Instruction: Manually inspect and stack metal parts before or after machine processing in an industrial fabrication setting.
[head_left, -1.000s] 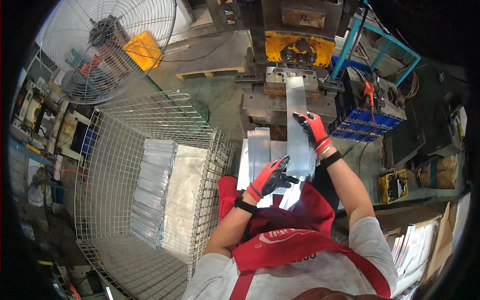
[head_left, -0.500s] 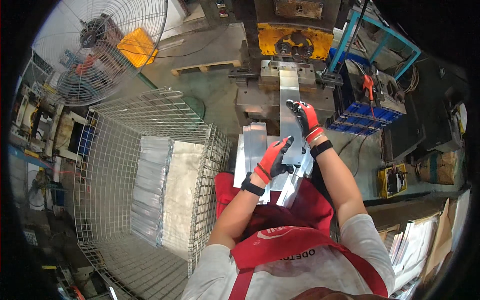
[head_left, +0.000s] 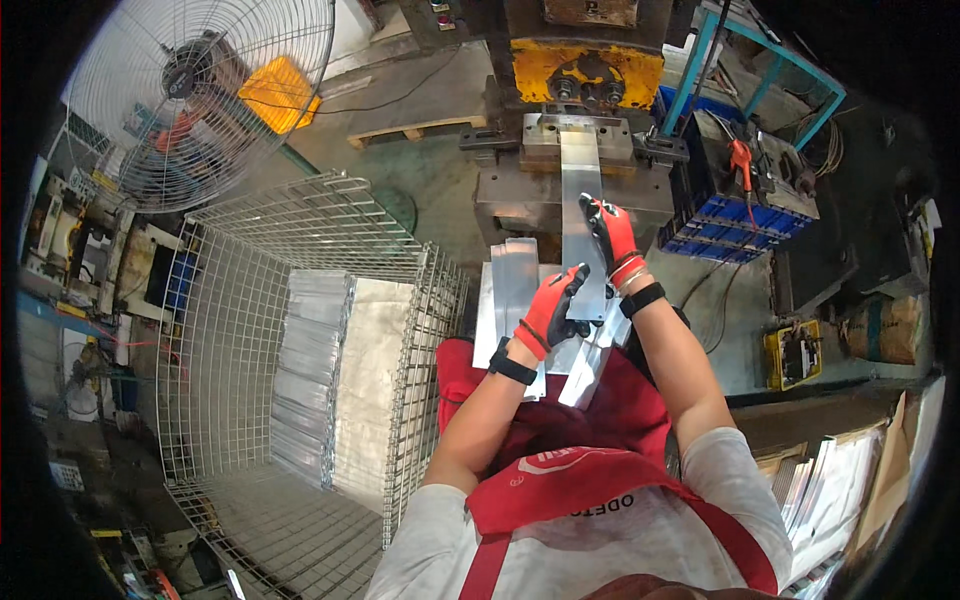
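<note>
A long flat metal strip (head_left: 581, 195) runs from the die block (head_left: 543, 146) of the press toward me. Its far end rests in the die. My right hand (head_left: 613, 233), in a red and black glove, grips the strip's right edge about midway. My left hand (head_left: 550, 310), gloved alike, is closed on the near left edge, close to its end. Under and left of the strip lie several flat metal strips (head_left: 515, 272). More metal strips (head_left: 590, 372) are fanned out below my hands, above my red apron.
A wire mesh cage (head_left: 425, 330) holding stacked metal strips (head_left: 308, 365) stands at left. A large caged fan (head_left: 195, 85) is behind it. The press (head_left: 590, 75) rises ahead. On the right are a blue crate (head_left: 735, 228), an air gun (head_left: 740, 162) and a yellow bin (head_left: 793, 356).
The strip and both hands have shifted slightly away from me, toward the press. Both hands keep their hold on it. The whole view has also moved a little.
</note>
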